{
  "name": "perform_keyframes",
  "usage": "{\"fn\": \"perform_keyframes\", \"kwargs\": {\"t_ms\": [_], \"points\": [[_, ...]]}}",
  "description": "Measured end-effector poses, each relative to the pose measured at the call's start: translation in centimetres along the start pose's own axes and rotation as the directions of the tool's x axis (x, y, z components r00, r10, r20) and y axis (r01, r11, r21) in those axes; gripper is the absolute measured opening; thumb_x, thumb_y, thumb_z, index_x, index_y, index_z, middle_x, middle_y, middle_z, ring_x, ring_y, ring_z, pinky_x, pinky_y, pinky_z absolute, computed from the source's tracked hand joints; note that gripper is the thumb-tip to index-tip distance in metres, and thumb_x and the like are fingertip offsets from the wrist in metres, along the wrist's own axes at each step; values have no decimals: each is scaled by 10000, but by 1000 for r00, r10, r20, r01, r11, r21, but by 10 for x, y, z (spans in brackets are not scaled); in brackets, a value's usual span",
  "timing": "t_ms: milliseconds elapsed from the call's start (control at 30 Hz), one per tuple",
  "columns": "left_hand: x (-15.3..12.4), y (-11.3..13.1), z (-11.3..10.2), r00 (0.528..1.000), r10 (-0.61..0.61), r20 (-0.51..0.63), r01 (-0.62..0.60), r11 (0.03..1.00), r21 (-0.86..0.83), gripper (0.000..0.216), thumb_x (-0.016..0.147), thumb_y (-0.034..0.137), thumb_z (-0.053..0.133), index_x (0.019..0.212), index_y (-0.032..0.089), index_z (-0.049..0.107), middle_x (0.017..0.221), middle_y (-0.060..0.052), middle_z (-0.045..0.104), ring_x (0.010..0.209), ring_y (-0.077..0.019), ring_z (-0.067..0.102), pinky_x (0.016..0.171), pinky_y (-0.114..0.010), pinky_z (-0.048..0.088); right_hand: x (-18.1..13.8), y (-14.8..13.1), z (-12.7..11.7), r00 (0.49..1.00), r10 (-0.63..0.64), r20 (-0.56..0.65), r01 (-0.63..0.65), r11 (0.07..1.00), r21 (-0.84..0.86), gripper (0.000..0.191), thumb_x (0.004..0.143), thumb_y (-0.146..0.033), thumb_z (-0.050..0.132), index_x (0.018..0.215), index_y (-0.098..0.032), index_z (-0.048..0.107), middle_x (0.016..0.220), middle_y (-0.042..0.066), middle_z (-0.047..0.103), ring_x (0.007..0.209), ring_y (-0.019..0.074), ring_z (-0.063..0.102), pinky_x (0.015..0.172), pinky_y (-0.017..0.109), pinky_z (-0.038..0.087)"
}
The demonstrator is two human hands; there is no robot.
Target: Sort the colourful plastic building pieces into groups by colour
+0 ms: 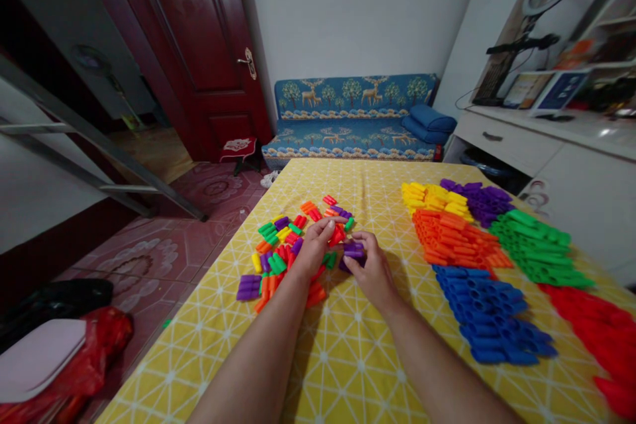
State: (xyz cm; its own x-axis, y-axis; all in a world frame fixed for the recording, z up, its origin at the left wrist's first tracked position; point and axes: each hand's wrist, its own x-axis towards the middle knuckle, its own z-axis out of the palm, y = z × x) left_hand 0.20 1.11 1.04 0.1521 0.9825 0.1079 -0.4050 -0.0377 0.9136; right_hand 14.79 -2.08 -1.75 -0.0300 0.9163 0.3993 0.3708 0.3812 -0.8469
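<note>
My right hand (371, 271) is closed around several small purple plastic tubes (354, 250), with its thumb and fingers on either side of them. Just to the left, my left hand (315, 245) has its fingers closed at some red plastic tubes (338, 234); part of its grip is hidden. Around and under my left hand lies a loose mix of short tubes in several colours. Among them are a green pair (277, 264), a purple group (249, 287) and orange tubes (316, 295).
On the right of the yellow tablecloth (348, 358) lie sorted piles: yellow (434, 201), purple (481, 202), orange (454, 238), green (539, 248), blue (491, 311) and red (596, 331) tubes. A blue sofa (348, 132) stands beyond the table's far edge.
</note>
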Motion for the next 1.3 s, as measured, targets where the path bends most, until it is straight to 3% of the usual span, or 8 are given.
{"fn": "perform_keyframes", "kwargs": {"t_ms": [233,367,567,700,867,1000,1167,1300], "points": [[-2,1,0,994,-53,93,56,998,-26,360,816,419,682,1053,149,710,718,-44,664,663,-140,634,608,-218,492,-4,-1,0,994,29,105,-34,998,45,458,791,-249,567,1235,-247,454,1180,76,587,1087,234,572,960,426,456],[-3,3,1,994,-66,84,73,993,-89,367,787,422,710,1038,154,712,712,-39,665,638,-133,621,597,-217,483,-2,-5,-1,991,41,126,-51,996,80,436,802,-252,541,1229,-247,457,1179,65,596,1063,226,580,940,399,462],[-4,2,-2,974,-126,188,135,990,-34,398,805,424,696,1080,137,715,717,-57,669,662,-144,621,610,-229,477,1,-5,-5,981,66,183,-93,985,145,449,780,-182,498,1219,-274,469,1118,21,649,988,211,622,845,325,501],[-5,4,0,969,-123,214,151,981,-122,367,798,370,715,1058,111,713,724,-63,675,675,-146,630,673,-249,495,0,-7,-5,983,28,181,-60,983,172,436,808,-216,522,1239,-266,476,1124,25,648,1014,212,619,885,330,493],[1,8,2,996,-66,67,90,885,-456,274,858,279,632,1091,139,665,812,-60,695,777,-164,661,686,-257,520,1,-9,2,1000,27,14,-30,934,355,495,907,-429,520,1351,-241,404,1277,76,574,1166,213,558,996,362,447],[6,12,-6,989,-116,-97,28,771,-636,301,936,232,486,1205,180,610,888,-59,704,855,-163,679,761,-290,549,4,-6,2,987,127,-102,-73,905,419,509,932,-528,454,1333,-218,418,1193,96,611,1099,218,590,981,389,451],[5,15,-15,983,-150,-102,24,663,-749,404,965,383,424,1290,185,559,1168,-147,668,1141,-248,627,873,-370,545,4,-8,0,988,147,-48,-119,923,366,583,912,-597,446,1340,-202,409,1134,106,640,996,216,629,857,355,511],[3,14,-17,986,-134,-95,13,640,-768,483,946,452,429,1322,165,530,1333,-189,578,1223,-254,580,864,-325,551,4,-8,0,986,160,-40,-136,925,355,579,924,-607,414,1338,-204,403,1136,108,648,991,201,641,852,336,521]]}}
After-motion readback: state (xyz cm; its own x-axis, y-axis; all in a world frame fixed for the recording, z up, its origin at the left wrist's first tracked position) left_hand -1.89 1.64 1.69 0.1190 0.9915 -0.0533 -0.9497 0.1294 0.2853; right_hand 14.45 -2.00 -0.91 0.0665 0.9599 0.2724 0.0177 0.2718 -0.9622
